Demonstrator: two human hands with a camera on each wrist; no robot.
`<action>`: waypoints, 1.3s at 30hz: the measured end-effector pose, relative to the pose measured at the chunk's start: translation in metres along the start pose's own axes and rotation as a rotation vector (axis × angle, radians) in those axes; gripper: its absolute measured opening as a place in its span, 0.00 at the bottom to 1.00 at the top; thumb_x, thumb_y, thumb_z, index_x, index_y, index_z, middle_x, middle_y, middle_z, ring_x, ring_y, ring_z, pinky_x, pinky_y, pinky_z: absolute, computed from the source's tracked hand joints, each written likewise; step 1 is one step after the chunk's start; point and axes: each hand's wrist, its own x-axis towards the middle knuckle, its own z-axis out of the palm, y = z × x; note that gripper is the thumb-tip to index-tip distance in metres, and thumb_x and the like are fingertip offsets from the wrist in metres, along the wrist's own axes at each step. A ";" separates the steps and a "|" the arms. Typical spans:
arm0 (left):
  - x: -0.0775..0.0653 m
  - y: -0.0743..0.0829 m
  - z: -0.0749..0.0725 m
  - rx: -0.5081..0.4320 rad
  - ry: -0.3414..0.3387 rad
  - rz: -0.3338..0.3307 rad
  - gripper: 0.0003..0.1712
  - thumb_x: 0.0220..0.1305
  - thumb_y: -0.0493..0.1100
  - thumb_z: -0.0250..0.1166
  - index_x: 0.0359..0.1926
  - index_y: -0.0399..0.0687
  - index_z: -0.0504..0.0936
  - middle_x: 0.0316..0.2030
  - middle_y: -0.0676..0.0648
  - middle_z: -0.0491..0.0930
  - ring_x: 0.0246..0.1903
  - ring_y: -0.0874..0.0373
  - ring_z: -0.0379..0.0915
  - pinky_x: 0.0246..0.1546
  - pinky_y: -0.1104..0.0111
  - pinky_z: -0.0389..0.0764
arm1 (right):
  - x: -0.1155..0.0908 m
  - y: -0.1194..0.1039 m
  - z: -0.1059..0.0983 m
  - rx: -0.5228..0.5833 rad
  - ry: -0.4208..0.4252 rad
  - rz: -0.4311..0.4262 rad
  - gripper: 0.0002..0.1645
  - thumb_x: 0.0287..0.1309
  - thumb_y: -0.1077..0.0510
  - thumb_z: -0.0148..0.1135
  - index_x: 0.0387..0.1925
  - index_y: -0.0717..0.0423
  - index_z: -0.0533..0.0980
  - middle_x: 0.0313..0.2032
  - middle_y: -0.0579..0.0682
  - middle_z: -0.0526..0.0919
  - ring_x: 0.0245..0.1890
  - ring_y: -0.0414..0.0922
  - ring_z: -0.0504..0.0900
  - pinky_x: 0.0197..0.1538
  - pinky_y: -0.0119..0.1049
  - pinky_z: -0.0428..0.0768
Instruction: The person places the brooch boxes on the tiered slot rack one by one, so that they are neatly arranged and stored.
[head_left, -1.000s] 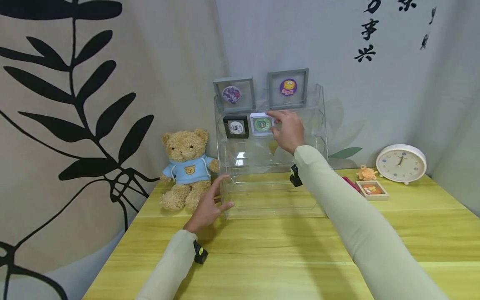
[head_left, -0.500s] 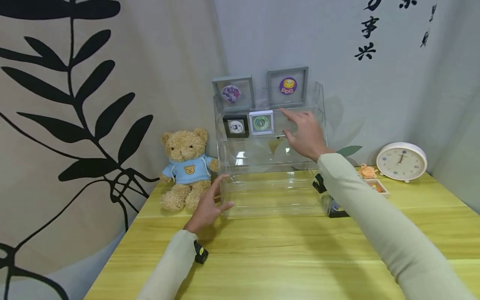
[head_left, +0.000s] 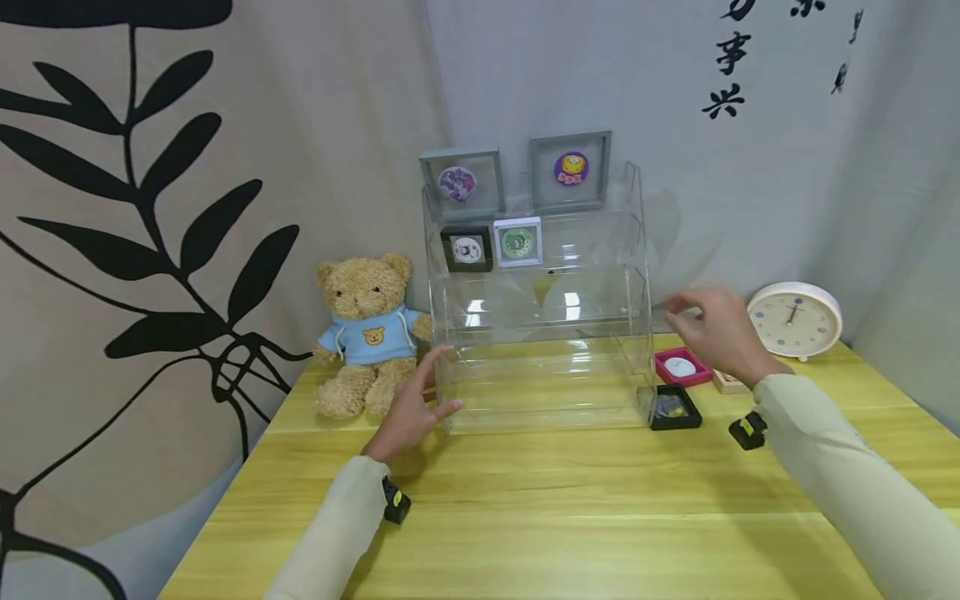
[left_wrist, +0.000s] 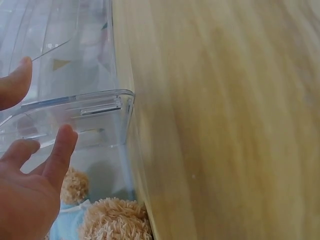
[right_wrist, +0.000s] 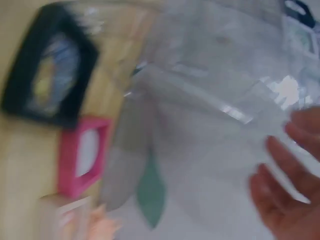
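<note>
A clear acrylic tiered display rack (head_left: 536, 375) stands on the table. My left hand (head_left: 411, 414) is at its lower left side, thumb and fingers apart; in the left wrist view the fingertips (left_wrist: 65, 132) lie right at the side panel. My right hand (head_left: 716, 329) is in the air right of the rack, holding nothing, fingers loosely bent. On the second tier sit a small black frame (head_left: 467, 249) and a white frame (head_left: 517, 242) with a green badge. Below the right hand lie a pink frame (head_left: 682, 367) and a black frame (head_left: 675, 407).
Two grey frames with badges, a left one (head_left: 462, 183) and a right one (head_left: 570, 172), stand on the top tier. A teddy bear (head_left: 367, 333) in blue sits left of the rack. At the right are a white clock (head_left: 795, 319) and a pale wooden frame (head_left: 729, 383), partly hidden.
My right hand has left the white frame on the second tier and moved right and down, past the rack's right side. The left hand has stayed at the rack's left side.
</note>
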 end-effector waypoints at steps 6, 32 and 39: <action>0.001 0.000 0.000 0.004 0.015 0.011 0.51 0.62 0.40 0.71 0.73 0.86 0.54 0.74 0.41 0.62 0.67 0.37 0.70 0.65 0.42 0.78 | -0.020 0.040 0.008 0.010 -0.342 0.099 0.22 0.63 0.59 0.65 0.56 0.64 0.77 0.51 0.70 0.83 0.52 0.68 0.81 0.53 0.66 0.81; 0.001 0.001 0.000 -0.010 0.013 0.026 0.52 0.61 0.39 0.72 0.73 0.85 0.55 0.74 0.39 0.62 0.66 0.36 0.71 0.64 0.44 0.78 | -0.043 0.059 0.039 0.026 -0.735 0.183 0.52 0.45 0.47 0.81 0.66 0.68 0.66 0.35 0.56 0.78 0.33 0.47 0.74 0.34 0.38 0.76; 0.000 -0.001 -0.001 -0.011 0.006 0.038 0.52 0.61 0.40 0.72 0.74 0.82 0.53 0.76 0.39 0.59 0.66 0.35 0.70 0.64 0.43 0.78 | -0.047 0.062 0.036 0.058 -0.679 0.207 0.56 0.35 0.50 0.85 0.62 0.65 0.63 0.51 0.72 0.78 0.45 0.59 0.81 0.50 0.60 0.83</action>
